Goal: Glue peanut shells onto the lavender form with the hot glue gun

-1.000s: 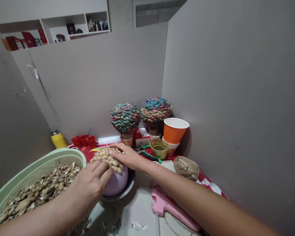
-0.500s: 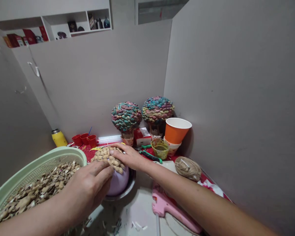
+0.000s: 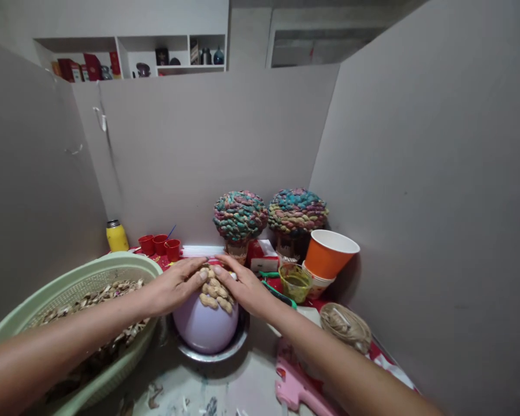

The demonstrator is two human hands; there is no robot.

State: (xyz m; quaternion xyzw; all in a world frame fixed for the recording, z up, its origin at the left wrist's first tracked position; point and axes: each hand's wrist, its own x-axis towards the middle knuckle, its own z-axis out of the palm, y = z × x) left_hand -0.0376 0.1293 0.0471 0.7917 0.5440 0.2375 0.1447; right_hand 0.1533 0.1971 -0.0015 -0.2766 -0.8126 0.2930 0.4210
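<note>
A smooth lilac ball (image 3: 205,328) rests in a metal bowl (image 3: 214,357), and a patch of peanut shells (image 3: 216,290) covers its top. My left hand (image 3: 177,283) lies on the left side of that patch, its fingers stretched over the top. On the right side lies my right hand (image 3: 242,284), fingers also extended and flat against the shells. The fingertips of both hands come close together at the far side. Part of the patch is hidden under the hands.
At left stands a green basket (image 3: 149,263) of shells. Behind are red cups (image 3: 172,249), a yellow bottle (image 3: 117,237) and two coloured shell balls (image 3: 240,215) (image 3: 298,211). To the right are an orange cup (image 3: 329,257), twine (image 3: 345,326) and a pink glue gun (image 3: 297,387).
My left hand has moved from the near side of the ball up onto its left side, and its bent fingers have straightened. The ball shows more bare lilac toward me. The view has shifted.
</note>
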